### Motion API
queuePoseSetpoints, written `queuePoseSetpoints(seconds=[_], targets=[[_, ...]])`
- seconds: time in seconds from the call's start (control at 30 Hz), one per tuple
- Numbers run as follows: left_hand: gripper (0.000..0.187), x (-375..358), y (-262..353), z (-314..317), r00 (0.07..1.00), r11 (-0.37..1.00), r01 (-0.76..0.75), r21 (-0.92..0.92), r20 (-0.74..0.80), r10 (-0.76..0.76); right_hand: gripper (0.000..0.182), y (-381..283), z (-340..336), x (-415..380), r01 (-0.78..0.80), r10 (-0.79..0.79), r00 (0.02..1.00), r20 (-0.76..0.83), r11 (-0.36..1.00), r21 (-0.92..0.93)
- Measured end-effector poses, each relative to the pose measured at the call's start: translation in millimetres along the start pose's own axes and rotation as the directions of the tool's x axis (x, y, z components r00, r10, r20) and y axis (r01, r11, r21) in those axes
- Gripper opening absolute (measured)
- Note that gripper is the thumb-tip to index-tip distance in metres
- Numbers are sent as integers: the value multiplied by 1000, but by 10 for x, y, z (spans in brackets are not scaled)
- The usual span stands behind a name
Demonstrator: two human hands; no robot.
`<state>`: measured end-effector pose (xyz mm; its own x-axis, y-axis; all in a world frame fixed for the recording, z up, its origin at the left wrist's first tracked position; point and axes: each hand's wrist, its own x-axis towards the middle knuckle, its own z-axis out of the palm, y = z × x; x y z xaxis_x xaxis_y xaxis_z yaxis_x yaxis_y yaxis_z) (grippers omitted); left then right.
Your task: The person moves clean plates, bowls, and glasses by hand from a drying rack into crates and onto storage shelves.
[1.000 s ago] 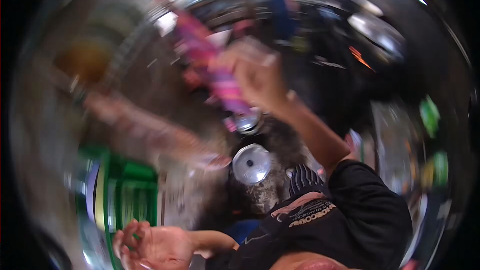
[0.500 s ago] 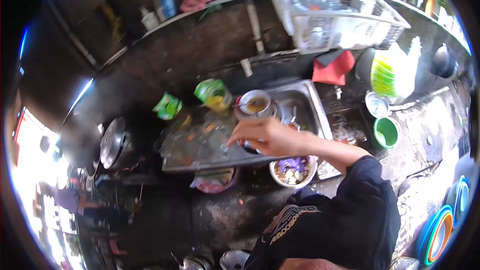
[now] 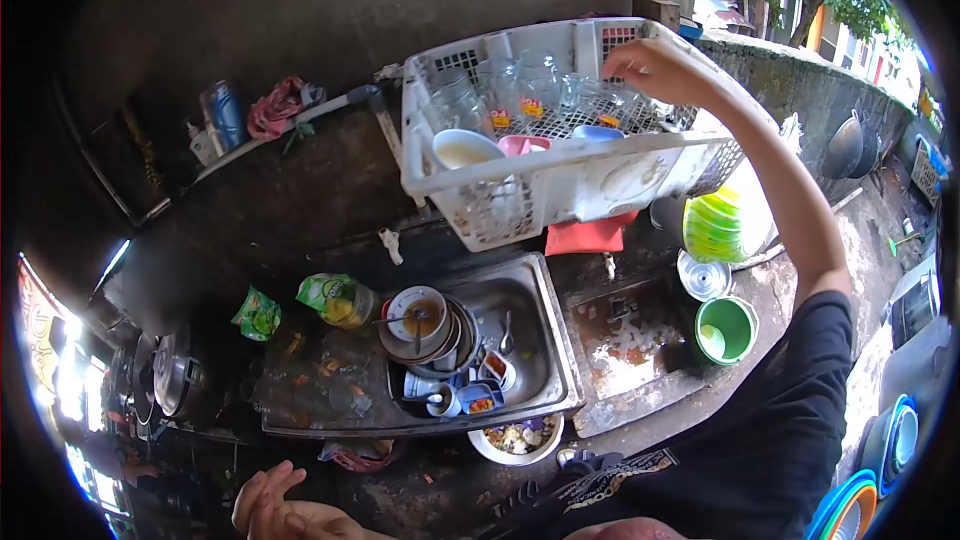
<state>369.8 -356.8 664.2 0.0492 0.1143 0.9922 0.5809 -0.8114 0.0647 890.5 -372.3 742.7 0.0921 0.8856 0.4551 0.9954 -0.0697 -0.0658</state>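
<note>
My right hand (image 3: 655, 72) is raised over the right part of a white plastic crate (image 3: 590, 177), fingers bent downward and loosely apart. Just below its fingertips are clear glasses and glass mugs (image 3: 538, 80); I see no grip on any of them. The crate also has a white cup (image 3: 466, 148) at its front left, beside pink and blue pieces. At the bottom edge my left hand (image 3: 285, 508) is partly in view, palm up, with its fingers apart and nothing in it.
Below the crate, a metal sink (image 3: 560, 340) contains stacked dirty bowls (image 3: 418, 320), cups and spoons. A bowl of food scraps (image 3: 518, 442) sits beneath its front edge. A green bucket (image 3: 725, 330) stands to the right. Pots (image 3: 175, 375) are at the left.
My right hand has gone from above the sink up and right to the crate. My left hand has come into view at the bottom. The view has shifted toward the crate.
</note>
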Motion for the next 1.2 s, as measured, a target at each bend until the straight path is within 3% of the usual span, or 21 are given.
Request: queuePoseSetpoints(seconds=[0.07, 0.13, 0.17, 0.27, 0.37, 0.4, 0.5, 0.53, 0.6, 0.7, 0.77, 0.83, 0.87, 0.93, 1.0, 1.03, 1.1, 1.13, 1.17, 1.2], targets=[[49, 55, 25, 121, 997, 998, 2, -59, 75, 2, 20, 437, 210, 278, -104, 146, 941, 304, 983, -151], [30, -68, -76, 250, 997, 969, 9, -248, 81, 11, 23, 486, 295, 456, -62, 211, 855, 474, 948, -311], [31, -127, -111, 297, 997, 940, 10, -342, 78, 17, 26, 525, 315, 534, -29, 253, 801, 543, 922, -387], [29, 118, 56, 634, 993, 849, 30, -528, 112, 35, 36, 1181, 775, 902, 10, 110, 877, 468, 969, -246], [25, 406, 239, 1046, 983, 715, 154, -682, 181, -39, 50, 1352, 1075, 1097, -184, 341, 755, 560, 930, -319], [24, 526, 321, 1192, 973, 647, 204, -734, 225, -51, 71, 1378, 1123, 1112, -294, 388, 704, 594, 922, -253], [22, 869, 491, 1647, 915, 441, 352, -825, 402, 22, 88, 1386, 1179, 856, -217, 267, 715, 647, 963, -158], [24, 975, 564, 1830, 852, 386, 474, -792, 523, 28, 89, 1223, 1076, 882, -334, 347, 636, 689, 929, -159], [28, 1145, 725, 2272, 672, 217, 708, -672, 736, 86, 82, 970, 828, 850, -414, 420, 608, 674, 892, -182], [33, 1206, 975, 3099, 293, -6, 955, -296, 940, 175, 69, 878, 610, 906, -489, 570, 602, 560, 817, -306], [41, 1223, 1237, 3553, 44, -44, 998, -38, 988, 146, 73, 492, 114, 773, -423, 533, 698, 478, 846, -324], [35, 1267, 1575, 3840, -72, -54, 996, 70, 996, -44, 72, 420, 22, 632, -426, 470, 871, 141, 867, -257], [30, 1296, 1618, 3944, -11, -58, 998, 10, 1000, -29, 72, 397, -20, 564, -416, 418, 907, -42, 881, -225], [21, 1356, 1717, 4125, 113, -66, 991, -112, 994, 1, 71, 271, -113, 533, -377, 360, 924, -125, 911, -164], [16, 1453, 1736, 4242, 221, -225, 945, -238, 970, -101, 64, 119, -211, 511, -334, 307, 934, -181, 932, -143], [14, 1466, 1708, 4252, 260, -294, 908, -298, 952, -162, 64, 168, -205, 505, -285, 275, 952, -138, 956, -63], [11, 1582, 1644, 4164, 172, -434, 883, -180, 983, -57, 63, 345, -238, 605, -185, 193, 979, -72, 977, 109], [11, 1634, 1615, 4048, 162, -516, 847, -132, 987, 13, 57, 542, -294, 716, -144, 110, 983, 145, 959, 245], [11, 1652, 1594, 3974, 155, -589, 805, -76, 984, 84, 61, 739, -266, 688, -99, -87, 966, 244, 746, 659], [13, 1647, 1607, 3955, 186, -595, 800, -82, 976, 116, 64, 772, -282, 613, -148, -112, 955, 274, 621, 770]])
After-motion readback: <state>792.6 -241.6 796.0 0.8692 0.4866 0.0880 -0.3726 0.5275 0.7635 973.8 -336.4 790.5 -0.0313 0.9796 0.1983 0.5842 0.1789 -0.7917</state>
